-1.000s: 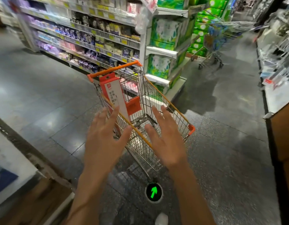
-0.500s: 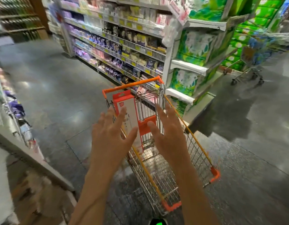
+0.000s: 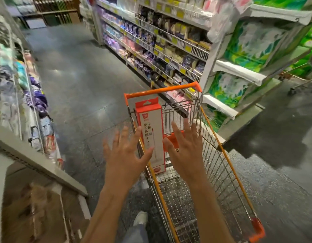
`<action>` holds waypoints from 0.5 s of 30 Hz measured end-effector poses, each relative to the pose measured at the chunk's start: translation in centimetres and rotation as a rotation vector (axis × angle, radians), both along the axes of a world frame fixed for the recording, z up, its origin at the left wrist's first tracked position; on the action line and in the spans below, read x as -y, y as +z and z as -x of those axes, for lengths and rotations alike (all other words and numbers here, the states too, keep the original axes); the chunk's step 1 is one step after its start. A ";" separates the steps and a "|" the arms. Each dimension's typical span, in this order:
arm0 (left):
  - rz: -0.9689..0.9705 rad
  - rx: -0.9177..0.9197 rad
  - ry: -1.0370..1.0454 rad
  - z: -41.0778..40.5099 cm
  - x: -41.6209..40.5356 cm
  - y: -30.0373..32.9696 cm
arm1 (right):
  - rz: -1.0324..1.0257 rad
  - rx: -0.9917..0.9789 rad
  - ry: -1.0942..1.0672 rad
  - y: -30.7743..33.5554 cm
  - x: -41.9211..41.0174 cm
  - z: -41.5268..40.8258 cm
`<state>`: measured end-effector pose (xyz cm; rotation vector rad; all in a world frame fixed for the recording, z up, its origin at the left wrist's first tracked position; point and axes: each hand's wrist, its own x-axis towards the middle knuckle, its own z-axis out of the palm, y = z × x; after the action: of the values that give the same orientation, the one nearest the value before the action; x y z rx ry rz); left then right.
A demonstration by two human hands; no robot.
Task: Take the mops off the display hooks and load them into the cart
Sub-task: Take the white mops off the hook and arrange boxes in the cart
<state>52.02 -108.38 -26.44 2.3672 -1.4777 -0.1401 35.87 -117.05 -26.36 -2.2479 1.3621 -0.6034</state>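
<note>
While both my hands are raised over the cart (image 3: 227,174), neither one grips anything. My left hand (image 3: 124,159) is spread wide, fingers straight and apart, its thumb reaching toward the tall mop box (image 3: 151,132); whether the thumb tip touches the box I cannot tell. My right hand (image 3: 186,151) is just as flat and released, fingers pointing up, on the other side of the box. The mop box, white with a red frame and a hanging tab on top, stands upright inside the cart at the handle end, leaning against the left wire wall just below the orange handle (image 3: 162,91). Shelves of packaged goods (image 3: 162,48) run along the aisle beyond the cart, green packs (image 3: 246,44) fill the end rack to the right, and my shoe (image 3: 140,218) shows on the grey floor (image 3: 85,88) below.
</note>
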 end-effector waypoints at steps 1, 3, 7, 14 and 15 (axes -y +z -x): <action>-0.011 -0.023 -0.002 -0.6 0.8 -0.6 | -0.014 -0.014 0.002 -0.4 0.6 -0.5; -0.039 -0.085 -0.001 -2.2 2.9 -1.9 | -0.058 -0.033 -0.001 -1.2 2.4 -2.0; -0.116 -0.121 -0.012 -5.6 8.2 -5.0 | -0.104 -0.050 -0.039 -2.9 6.3 -5.0; -0.052 -0.308 0.013 -9.7 16.9 -10.8 | -0.261 -0.105 -0.069 -8.6 14.6 -10.9; -0.015 -0.349 0.025 -10.1 17.9 -11.4 | -0.283 -0.098 -0.075 -9.4 15.9 -11.5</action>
<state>62.08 -126.26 -37.88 2.2291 -1.2821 -0.5296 47.39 -132.97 -35.80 -2.0295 1.4827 -0.3045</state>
